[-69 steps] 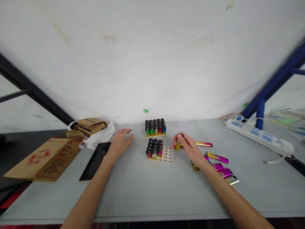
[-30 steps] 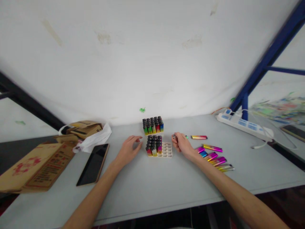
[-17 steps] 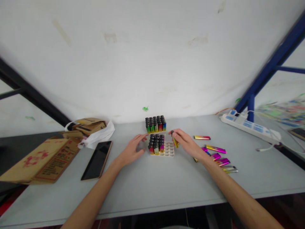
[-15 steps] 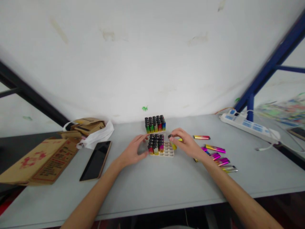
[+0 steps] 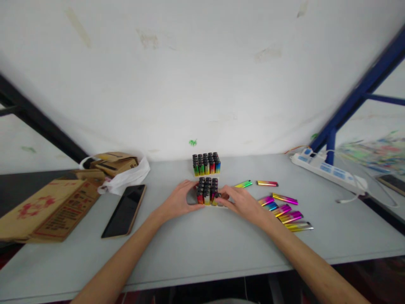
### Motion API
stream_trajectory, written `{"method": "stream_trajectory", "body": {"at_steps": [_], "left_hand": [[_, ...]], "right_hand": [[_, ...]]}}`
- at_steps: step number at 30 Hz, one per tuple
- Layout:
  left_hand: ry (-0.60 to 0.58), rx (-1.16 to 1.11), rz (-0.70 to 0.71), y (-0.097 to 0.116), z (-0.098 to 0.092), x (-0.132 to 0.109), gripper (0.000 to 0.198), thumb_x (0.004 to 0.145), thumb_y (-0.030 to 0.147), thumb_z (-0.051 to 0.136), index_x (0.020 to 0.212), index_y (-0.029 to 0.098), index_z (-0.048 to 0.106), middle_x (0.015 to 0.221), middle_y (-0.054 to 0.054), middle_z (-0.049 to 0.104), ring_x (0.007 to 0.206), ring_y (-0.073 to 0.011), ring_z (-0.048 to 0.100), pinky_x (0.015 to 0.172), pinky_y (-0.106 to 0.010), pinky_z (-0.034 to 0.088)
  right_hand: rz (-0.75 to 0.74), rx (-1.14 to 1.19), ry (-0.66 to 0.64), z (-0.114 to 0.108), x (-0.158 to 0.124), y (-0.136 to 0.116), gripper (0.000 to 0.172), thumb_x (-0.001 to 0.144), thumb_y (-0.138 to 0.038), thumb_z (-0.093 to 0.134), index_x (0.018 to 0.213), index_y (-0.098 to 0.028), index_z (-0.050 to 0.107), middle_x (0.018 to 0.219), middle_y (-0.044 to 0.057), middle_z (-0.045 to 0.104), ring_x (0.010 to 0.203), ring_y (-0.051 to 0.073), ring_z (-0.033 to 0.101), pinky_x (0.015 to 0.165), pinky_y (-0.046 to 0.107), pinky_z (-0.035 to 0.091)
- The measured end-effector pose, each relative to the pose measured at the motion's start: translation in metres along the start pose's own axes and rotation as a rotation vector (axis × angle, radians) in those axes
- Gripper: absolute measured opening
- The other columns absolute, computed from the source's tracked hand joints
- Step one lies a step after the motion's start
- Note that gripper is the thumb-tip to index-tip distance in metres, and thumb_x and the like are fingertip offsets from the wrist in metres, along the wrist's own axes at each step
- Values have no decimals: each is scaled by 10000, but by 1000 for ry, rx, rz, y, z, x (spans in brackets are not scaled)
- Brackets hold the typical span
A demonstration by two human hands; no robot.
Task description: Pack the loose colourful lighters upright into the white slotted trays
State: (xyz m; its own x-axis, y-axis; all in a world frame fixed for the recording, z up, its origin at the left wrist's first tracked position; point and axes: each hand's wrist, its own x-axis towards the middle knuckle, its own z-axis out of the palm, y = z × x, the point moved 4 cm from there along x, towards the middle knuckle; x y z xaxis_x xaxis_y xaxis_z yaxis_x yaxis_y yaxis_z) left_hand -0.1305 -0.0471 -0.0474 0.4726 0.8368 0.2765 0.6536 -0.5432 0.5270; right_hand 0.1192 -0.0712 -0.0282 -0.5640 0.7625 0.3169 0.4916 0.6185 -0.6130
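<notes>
Several upright lighters with black tops (image 5: 207,192) stand in rows in a pale tray (image 5: 224,202). My left hand (image 5: 182,199) is at the tray's left side, thumb and fingers apart around its edge, holding no lighter. At the right side, my right hand (image 5: 239,202) pinches a yellow lighter (image 5: 215,200) by its black top, against the right end of the rows. My right hand hides most of the tray's right part. Behind, a second block of upright lighters (image 5: 206,164) stands near the wall. Loose shiny lighters (image 5: 284,210) lie right of my right hand.
A dark phone or tablet (image 5: 124,211) lies at the left, beside a white plastic bag (image 5: 126,179) and cardboard boxes (image 5: 47,209). At the back right is a white power strip (image 5: 329,171) with cables. The table's front edge (image 5: 202,280) runs across below.
My right hand has moved left and slightly down with the yellow lighter, from above the tray's right part to the filled rows. A green lighter behind it now shows. My left hand stays beside the tray.
</notes>
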Motion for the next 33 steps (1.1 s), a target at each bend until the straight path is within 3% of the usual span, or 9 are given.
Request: {"method": "stream_trajectory", "body": {"at_steps": [7, 12, 15, 19, 24, 26, 28, 31, 33], "left_hand": [[4, 10, 11, 2, 2, 0, 681, 817, 516, 881, 1391, 224, 657, 1358, -132, 744, 1270, -370, 692, 1156, -510, 538], [-9, 20, -23, -1, 4, 0, 703, 808, 515, 896, 1403, 227, 655, 1359, -137, 737, 1270, -364, 695, 1155, -518, 547], [-10, 14, -25, -2, 4, -2, 698, 819, 497, 887, 1412, 217, 649, 1364, -142, 737, 1277, -367, 695, 1157, -526, 549], [37, 22, -31, -4, 7, -4, 751, 805, 535, 895, 1440, 224, 642, 1395, -148, 731, 1307, -395, 684, 1161, -542, 550], [67, 26, -60, -6, 10, -3, 745, 810, 526, 889, 1439, 215, 640, 1320, -148, 753, 1227, -386, 722, 1121, -538, 575], [65, 11, -61, -4, 10, -2, 737, 815, 514, 883, 1435, 200, 638, 1294, -147, 756, 1193, -369, 734, 1115, -524, 579], [71, 3, -57, -4, 9, 0, 731, 805, 512, 888, 1420, 199, 647, 1280, -145, 761, 1180, -369, 740, 1104, -520, 586], [90, 4, -46, -5, 7, 0, 722, 787, 519, 900, 1399, 220, 660, 1282, -138, 768, 1182, -379, 743, 1097, -523, 590], [92, 3, -37, -6, 8, 0, 745, 770, 517, 913, 1407, 230, 654, 1284, -132, 770, 1175, -377, 745, 1097, -520, 591]], "right_hand": [[13, -111, -52, 3, 13, -9, 155, 1050, -374, 712, 1025, -222, 697, 870, 68, 770, 759, 231, 699, 699, 287, 448], [114, -137, -64, 5, 21, -6, 280, 1011, -410, 765, 812, -220, 711, 649, 29, 685, 556, 176, 581, 594, 273, 337], [65, -114, -74, 2, 16, -3, 291, 1017, -416, 756, 799, -224, 740, 672, 34, 722, 567, 180, 591, 593, 276, 321], [83, -52, 7, -26, -3, 6, 377, 1029, -528, 703, 801, -233, 765, 715, 34, 760, 604, 188, 627, 615, 276, 379], [271, -113, 202, -91, -43, 34, 445, 1051, -569, 595, 813, -231, 762, 663, 34, 727, 569, 195, 592, 646, 319, 472], [297, -166, 217, -111, -61, 50, 373, 1036, -530, 606, 923, -228, 794, 807, 75, 787, 678, 234, 669, 713, 358, 536], [273, -206, 202, -123, -74, 67, 308, 1017, -469, 625, 1049, -225, 811, 1044, 131, 818, 903, 289, 743, 872, 420, 588], [248, -307, 176, -128, -81, 96, 258, 965, -378, 670, 1130, -236, 811, 1221, 156, 795, 1151, 343, 729, 1074, 526, 557], [244, -350, 127, -125, -78, 113, 248, 952, -315, 675, 1139, -229, 813, 1256, 164, 786, 1186, 342, 722, 1098, 526, 547]]}}
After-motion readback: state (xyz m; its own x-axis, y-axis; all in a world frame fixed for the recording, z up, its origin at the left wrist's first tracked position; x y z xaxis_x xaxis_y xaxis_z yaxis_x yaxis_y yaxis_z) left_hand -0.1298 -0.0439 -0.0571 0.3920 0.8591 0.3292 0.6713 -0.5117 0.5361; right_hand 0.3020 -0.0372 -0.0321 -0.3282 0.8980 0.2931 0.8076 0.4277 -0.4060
